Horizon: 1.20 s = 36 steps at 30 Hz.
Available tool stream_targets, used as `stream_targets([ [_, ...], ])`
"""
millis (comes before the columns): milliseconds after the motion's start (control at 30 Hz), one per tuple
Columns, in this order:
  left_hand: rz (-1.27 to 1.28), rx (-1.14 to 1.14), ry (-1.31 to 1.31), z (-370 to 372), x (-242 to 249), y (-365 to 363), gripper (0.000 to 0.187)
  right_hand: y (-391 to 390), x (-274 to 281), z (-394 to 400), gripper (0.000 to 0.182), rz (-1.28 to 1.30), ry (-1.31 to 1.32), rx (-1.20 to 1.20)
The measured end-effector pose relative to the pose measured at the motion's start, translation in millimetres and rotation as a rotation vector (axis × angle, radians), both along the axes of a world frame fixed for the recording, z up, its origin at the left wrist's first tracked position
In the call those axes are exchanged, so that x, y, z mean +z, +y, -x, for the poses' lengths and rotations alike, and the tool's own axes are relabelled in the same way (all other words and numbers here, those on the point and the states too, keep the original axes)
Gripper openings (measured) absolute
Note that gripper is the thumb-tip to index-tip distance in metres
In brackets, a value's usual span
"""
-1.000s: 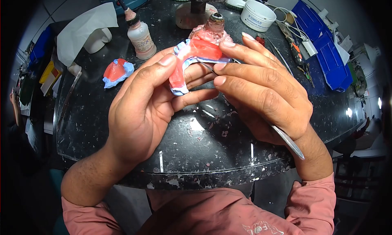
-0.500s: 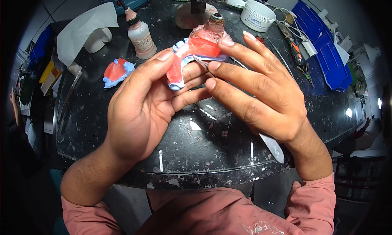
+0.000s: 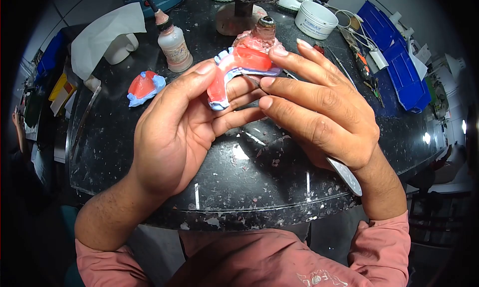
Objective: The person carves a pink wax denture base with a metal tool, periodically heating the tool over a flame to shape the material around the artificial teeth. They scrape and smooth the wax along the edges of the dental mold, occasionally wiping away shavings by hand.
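Observation:
Pinched between the thumb and fingers of my left hand (image 3: pixel 174 122) is a curved piece of red wax with a blue-white rim (image 3: pixel 218 90). My right hand (image 3: pixel 324 107) grips a metal carving tool (image 3: pixel 345 176); its broad flat end sticks out below the palm, and its thin tip touches the inner blue edge of the wax piece. The fingertips of my right hand rest near the right end of the piece. A smaller red and blue piece (image 3: pixel 145 87) lies on the black table to the left of my left hand.
Behind my hands stand a burner with pink wax (image 3: pixel 264 35), a bottle (image 3: pixel 174 50) and a white tub (image 3: pixel 316 20). Blue trays (image 3: pixel 394 57) and tools lie at the right. A knife (image 3: pixel 86 112) lies on the black table (image 3: pixel 224 187) at the left.
Both hands and the wax piece have shifted slightly to the right. The flat end of the tool has swung a little to the right.

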<state>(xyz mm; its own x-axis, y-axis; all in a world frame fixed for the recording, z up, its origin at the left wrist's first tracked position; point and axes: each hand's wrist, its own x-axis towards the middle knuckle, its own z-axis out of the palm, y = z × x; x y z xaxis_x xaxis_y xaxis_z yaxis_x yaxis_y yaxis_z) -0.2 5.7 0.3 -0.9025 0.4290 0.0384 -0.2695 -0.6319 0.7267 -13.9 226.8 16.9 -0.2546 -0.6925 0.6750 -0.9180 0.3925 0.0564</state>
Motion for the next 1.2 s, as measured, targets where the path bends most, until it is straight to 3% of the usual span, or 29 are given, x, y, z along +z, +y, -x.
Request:
stream_targets([
  [333,0.06,0.05,0.024,1.8,-2.7,-1.7,0.055,-1.6,-1.5,1.3,0.025,-0.043,0.103,-0.038],
  [633,-0.085,-0.042,-0.027,4.9,-4.1,-5.3,0.053,-0.6,1.7,1.7,0.024,-0.1,0.118,-0.044],
  [967,0.038,0.012,0.02,1.7,-1.9,-1.4,0.056,0.9,-2.3,7.3,0.024,0.098,-0.037,0.057],
  [1200,0.08,0.026,0.056,0.6,-0.2,0.3,0.057,1.2,-0.1,6.7,0.024,0.037,0.029,0.038],
])
